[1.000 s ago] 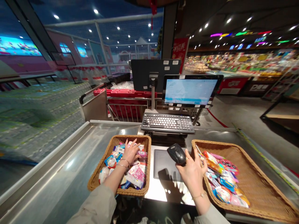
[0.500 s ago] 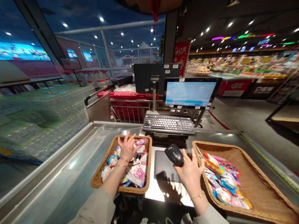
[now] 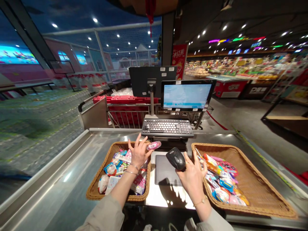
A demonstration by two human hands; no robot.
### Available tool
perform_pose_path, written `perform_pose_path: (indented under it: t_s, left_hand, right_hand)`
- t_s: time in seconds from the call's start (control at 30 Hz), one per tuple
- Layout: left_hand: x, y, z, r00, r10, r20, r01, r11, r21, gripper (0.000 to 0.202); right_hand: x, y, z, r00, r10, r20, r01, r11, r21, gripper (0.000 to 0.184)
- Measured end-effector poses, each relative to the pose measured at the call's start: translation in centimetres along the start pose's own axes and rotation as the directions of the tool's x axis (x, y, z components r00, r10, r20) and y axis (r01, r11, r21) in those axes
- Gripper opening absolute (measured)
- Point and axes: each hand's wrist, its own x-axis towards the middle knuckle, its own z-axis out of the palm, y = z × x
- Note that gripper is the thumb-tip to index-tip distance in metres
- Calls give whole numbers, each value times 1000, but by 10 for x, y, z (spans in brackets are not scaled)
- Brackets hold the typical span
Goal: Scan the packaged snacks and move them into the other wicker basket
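Note:
My left hand [image 3: 139, 154] pinches a small pink tube-shaped pack [image 3: 154, 145] with a white label, above the far right corner of the left wicker basket [image 3: 89, 192]. Several small colourful packs, among them a blue-and-white one [image 3: 111, 169], fill that basket. In my right hand [image 3: 192, 175] is a black barcode scanner [image 3: 176, 158], its head tilted toward the left over a grey flat plate [image 3: 166, 171] in the counter. Right of this hand, another wicker basket [image 3: 260, 189] holds several bright packs [image 3: 222, 183] at its left side.
A black keyboard [image 3: 167, 126] stands behind the plate, below a lit monitor [image 3: 186, 95] and the back of a second screen [image 3: 152, 80]. The metal counter [image 3: 64, 170] has a raised left edge. Beyond it is a shopping cart [image 3: 127, 115].
My left hand has moved right with the pink pack, from over the left basket toward the grey plate. The scanner stays in my right hand. The whole view has shifted slightly.

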Motion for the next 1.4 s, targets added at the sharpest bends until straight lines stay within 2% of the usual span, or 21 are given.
perform_pose_path:
  t_s: [0.43,0.8,1.4]
  left_hand:
    - [-1,19,15,998,52,25,-52,999,-15,24]
    - [0,22,15,995,79,-62,-80,997,-19,18]
    - [-1,27,17,995,77,-67,-79,996,-39,18]
  right_hand:
    - [2,-5,-17,1000,-12,21,10,997,76,18]
    - [-1,-7,-17,1000,-17,11,15,989,149,10]
    - [-4,-7,-20,999,-49,9,48,990,135,15]
